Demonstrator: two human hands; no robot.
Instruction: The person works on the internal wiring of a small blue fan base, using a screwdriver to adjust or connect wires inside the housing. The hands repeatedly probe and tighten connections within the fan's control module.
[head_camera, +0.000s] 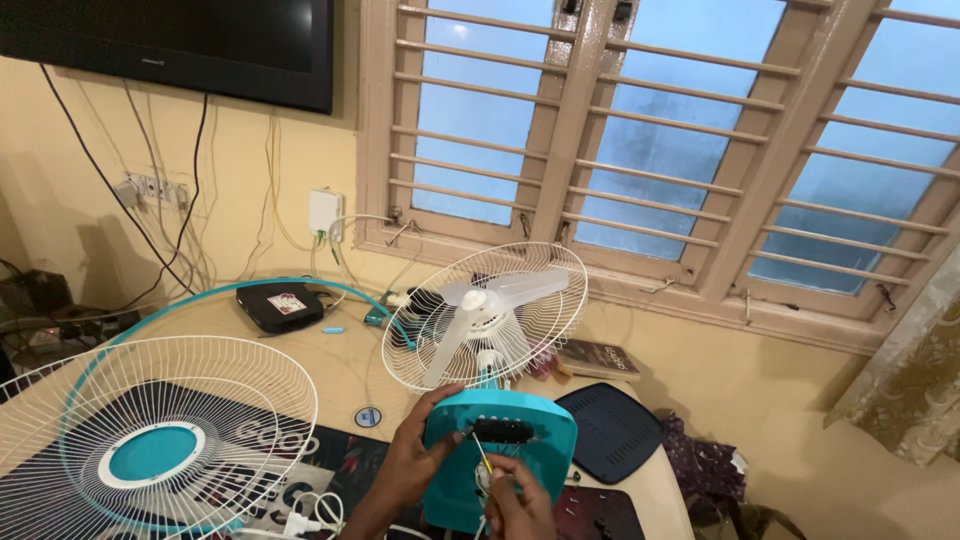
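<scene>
Left hand grips teal plastic fan base; right hand pinches thin yellow-handled screwdriver. Risk: the tip slips and the white-bladed fan head tips.

A single camera sits on the person's head, looking forward and slightly down across the worktop toward the barred window on the far wall. Both hands sit close at the bottom edge; there is no second view to share the scene.

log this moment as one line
left hand: grips teal fan base | right hand: holds thin tool to base | front grille: lies flat on table, left | blades: in rear grille
</scene>
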